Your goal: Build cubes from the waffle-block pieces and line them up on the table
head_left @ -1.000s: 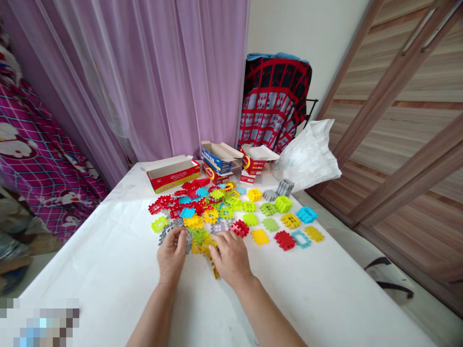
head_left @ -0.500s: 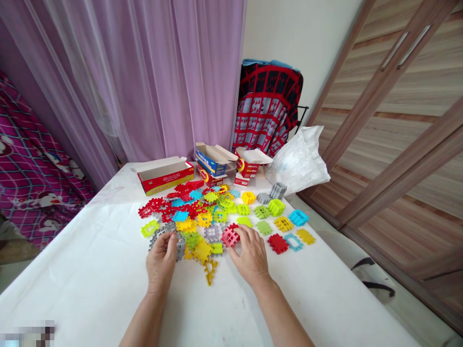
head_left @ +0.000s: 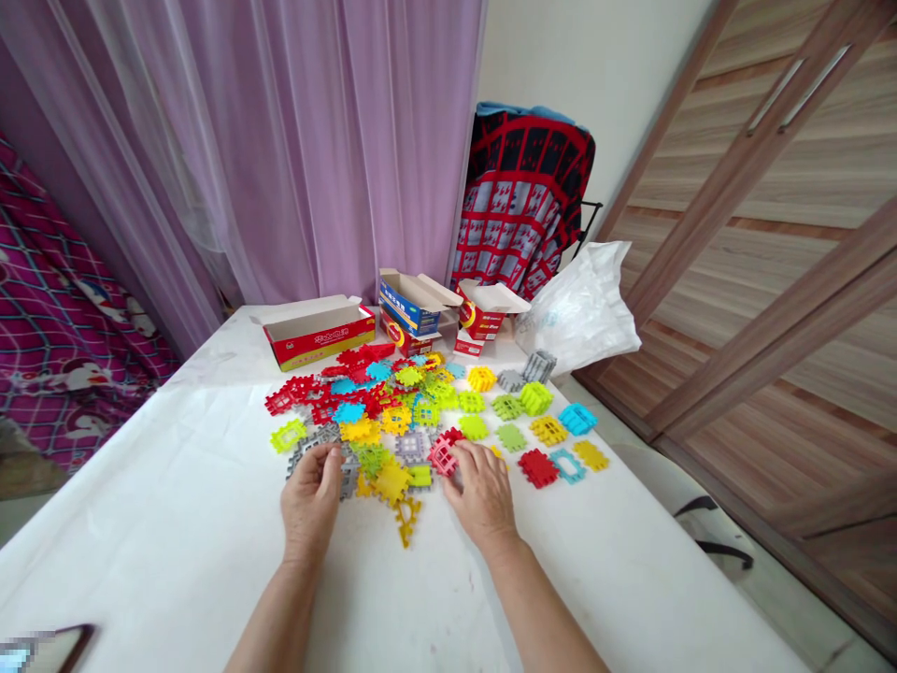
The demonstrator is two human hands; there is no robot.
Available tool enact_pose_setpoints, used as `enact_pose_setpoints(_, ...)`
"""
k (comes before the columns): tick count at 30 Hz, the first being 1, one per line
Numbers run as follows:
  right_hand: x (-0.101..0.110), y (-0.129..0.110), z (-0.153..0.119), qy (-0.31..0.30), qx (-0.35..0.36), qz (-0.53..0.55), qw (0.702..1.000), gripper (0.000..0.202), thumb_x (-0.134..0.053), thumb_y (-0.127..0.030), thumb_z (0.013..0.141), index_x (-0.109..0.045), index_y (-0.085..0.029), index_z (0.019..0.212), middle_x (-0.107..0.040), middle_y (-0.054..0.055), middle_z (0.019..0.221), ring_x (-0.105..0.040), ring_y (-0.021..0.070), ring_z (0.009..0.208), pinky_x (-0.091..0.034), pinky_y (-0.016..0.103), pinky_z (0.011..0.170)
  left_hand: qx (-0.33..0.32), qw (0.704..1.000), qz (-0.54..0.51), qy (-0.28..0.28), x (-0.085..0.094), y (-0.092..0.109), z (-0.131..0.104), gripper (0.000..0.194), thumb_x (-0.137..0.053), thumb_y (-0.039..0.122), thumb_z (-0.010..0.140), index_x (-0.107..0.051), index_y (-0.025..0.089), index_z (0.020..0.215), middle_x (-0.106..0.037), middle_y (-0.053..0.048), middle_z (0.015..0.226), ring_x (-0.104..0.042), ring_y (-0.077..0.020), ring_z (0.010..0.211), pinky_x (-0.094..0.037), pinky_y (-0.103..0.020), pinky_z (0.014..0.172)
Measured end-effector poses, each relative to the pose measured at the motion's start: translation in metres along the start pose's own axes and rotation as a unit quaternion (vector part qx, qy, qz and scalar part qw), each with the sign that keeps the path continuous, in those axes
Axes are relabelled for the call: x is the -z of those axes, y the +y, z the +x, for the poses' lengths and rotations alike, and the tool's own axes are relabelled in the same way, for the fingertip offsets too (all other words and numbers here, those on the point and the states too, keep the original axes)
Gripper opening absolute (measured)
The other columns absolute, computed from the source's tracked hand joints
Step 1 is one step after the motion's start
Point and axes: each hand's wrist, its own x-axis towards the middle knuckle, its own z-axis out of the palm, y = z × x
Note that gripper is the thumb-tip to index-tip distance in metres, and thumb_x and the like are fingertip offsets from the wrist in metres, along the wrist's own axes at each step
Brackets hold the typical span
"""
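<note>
My right hand (head_left: 482, 494) is closed on a red window-patterned building piece (head_left: 444, 452) with notched edges, gripped between thumb and fingers just above the table. At the near left of the pile, my left hand (head_left: 312, 497) has its fingers curled against the thumb; whatever it pinches, if anything, is hidden. Grey notched pieces (head_left: 348, 480) lie right beside it. Between the hands are a yellow flat piece (head_left: 391, 480), a lime green piece (head_left: 420, 477) and, closest to me, a dark yellow arched piece (head_left: 406, 520). Behind them spreads a heap of red pieces (head_left: 294, 394), with blue, yellow and green ones.
Joined and loose pieces stand at the right, among them a blue one (head_left: 577, 420) and a red square (head_left: 538, 468). Along the back are a long red box (head_left: 322, 341), a blue box (head_left: 406, 307) and a white plastic bag (head_left: 581, 313). A phone-like device (head_left: 74, 647) lies bottom left.
The view has shifted slightly. Both hands stay in nearly the same place, the right still holding the red piece, which is tilted a little differently.
</note>
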Motion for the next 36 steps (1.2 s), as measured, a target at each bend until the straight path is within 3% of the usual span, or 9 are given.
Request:
enact_pose_setpoints(4, -0.004, 0.009, 0.000, 0.054, -0.014, 0.039, 0.998, 0.025, -0.062, -0.026, 0.081, -0.062, -0.019, 0.105, -0.068, 0.010, 0.110, -0.058, 0.0249, 0.103, -0.042, 0.038, 0.091, 0.002, 1.000, 0.000, 0.001, 0.001, 0.001, 0.000, 0.037, -0.059, 0.054, 0.074, -0.066, 0.020, 0.087, -0.067, 0.001, 0.067, -0.057, -0.0130, 0.055, -0.045, -0.024, 0.054)
enact_pose_setpoints(8, -0.011, 0.028, 0.003, 0.139, -0.161, 0.087, 0.973, 0.031, -0.056, -0.042, 0.085, -0.061, -0.017, 0.104, -0.070, 0.011, 0.098, -0.063, 0.0234, 0.089, -0.047, 0.035, 0.079, 0.004, 1.000, 0.000, 0.003, 0.000, 0.002, 0.000, 0.038, -0.059, 0.055, 0.073, -0.067, 0.020, 0.086, -0.066, 0.001, 0.064, -0.055, -0.0126, 0.053, -0.044, -0.024, 0.051)
enact_pose_setpoints(10, -0.013, 0.033, 0.004, 0.136, -0.205, 0.086, 0.965, 0.035, -0.055, -0.045, 0.085, -0.062, -0.016, 0.103, -0.071, 0.011, 0.094, -0.064, 0.0237, 0.084, -0.048, 0.035, 0.076, 0.004, 1.000, 0.000, 0.003, 0.000, 0.001, 0.000, 0.038, -0.060, 0.055, 0.073, -0.067, 0.020, 0.086, -0.067, 0.001, 0.065, -0.055, -0.0127, 0.053, -0.044, -0.024, 0.052)
enact_pose_setpoints(15, -0.015, 0.024, 0.003, 0.079, -0.160, 0.037, 0.983, 0.034, -0.056, -0.041, 0.084, -0.064, -0.015, 0.105, -0.071, 0.012, 0.096, -0.063, 0.0256, 0.089, -0.045, 0.037, 0.080, 0.007, 1.000, 0.001, 0.004, -0.001, 0.001, 0.000, 0.038, -0.059, 0.055, 0.073, -0.066, 0.020, 0.086, -0.068, 0.000, 0.068, -0.057, -0.0133, 0.055, -0.045, -0.024, 0.053)
enact_pose_setpoints(36, -0.014, 0.020, 0.002, 0.044, -0.135, 0.017, 0.990, 0.030, -0.058, -0.036, 0.083, -0.065, -0.017, 0.105, -0.072, 0.010, 0.097, -0.062, 0.0240, 0.091, -0.042, 0.034, 0.080, 0.007, 1.000, -0.025, -0.004, -0.002, 0.004, 0.000, 0.033, -0.059, 0.051, 0.074, -0.064, 0.020, 0.084, -0.065, 0.002, 0.063, -0.052, -0.0105, 0.049, -0.041, -0.021, 0.046)
